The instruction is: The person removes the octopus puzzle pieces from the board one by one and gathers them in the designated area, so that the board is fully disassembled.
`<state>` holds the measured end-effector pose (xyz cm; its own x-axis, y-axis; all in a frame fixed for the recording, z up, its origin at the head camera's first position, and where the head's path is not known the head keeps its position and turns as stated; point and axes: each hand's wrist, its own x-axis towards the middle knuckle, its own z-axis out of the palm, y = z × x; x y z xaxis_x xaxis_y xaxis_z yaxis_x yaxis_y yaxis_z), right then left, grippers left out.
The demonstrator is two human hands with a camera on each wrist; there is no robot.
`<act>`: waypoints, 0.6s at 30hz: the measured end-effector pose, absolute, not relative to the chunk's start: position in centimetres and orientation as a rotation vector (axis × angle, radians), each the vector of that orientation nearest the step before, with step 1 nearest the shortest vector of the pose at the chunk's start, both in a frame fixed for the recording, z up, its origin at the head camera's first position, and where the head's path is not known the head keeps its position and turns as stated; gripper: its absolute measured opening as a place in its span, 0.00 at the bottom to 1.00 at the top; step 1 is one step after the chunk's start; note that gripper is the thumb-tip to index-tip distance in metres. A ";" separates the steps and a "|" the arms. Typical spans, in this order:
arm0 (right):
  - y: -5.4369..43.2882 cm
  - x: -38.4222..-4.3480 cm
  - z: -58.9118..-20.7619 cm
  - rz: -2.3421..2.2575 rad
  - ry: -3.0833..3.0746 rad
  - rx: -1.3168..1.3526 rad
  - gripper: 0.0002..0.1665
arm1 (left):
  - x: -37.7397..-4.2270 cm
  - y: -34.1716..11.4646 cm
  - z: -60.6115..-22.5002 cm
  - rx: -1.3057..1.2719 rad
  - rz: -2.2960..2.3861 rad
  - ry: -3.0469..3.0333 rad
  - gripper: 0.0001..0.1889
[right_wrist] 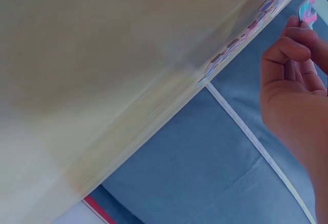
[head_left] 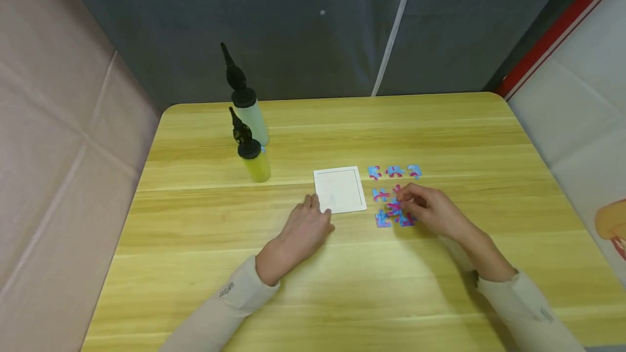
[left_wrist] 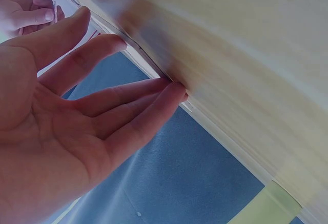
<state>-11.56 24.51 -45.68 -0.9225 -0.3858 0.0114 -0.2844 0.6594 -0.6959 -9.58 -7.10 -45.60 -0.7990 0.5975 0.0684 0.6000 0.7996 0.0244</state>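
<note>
A white square puzzle tray point(head_left: 339, 189) with a raised rim lies on the table, bare inside. My left hand point(head_left: 308, 224) rests at its lower left corner; in the left wrist view the fingers point(left_wrist: 138, 116) are extended, tips at the tray's edge. My right hand point(head_left: 425, 208) is over the puzzle pieces right of the tray. Between thumb and fingertips it pinches a pink and blue puzzle piece point(right_wrist: 308, 13), raised above the table in the right wrist view. Loose pieces lie in rows, among them a top-row piece point(head_left: 414, 171) and a corner piece point(head_left: 383, 219). The hand partly covers some.
Two bottles with black pointed tops stand left of the tray: a yellow one point(head_left: 257, 167) and a pale green one point(head_left: 254, 124) behind it. The wooden table point(head_left: 342, 287) ends at a dark curtain point(head_left: 293, 31) at the back.
</note>
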 end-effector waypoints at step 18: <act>26.0 -10.8 -45.4 -1.088 2.794 -0.534 0.08 | -9.5 -7.0 -45.4 -0.967 -0.053 -2.952 0.16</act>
<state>-10.80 26.00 -45.39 -0.9341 -0.3553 0.0363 -0.2863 0.6841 -0.6708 -9.51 -7.00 -45.36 -0.8055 0.5909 0.0437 0.5921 0.8056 0.0219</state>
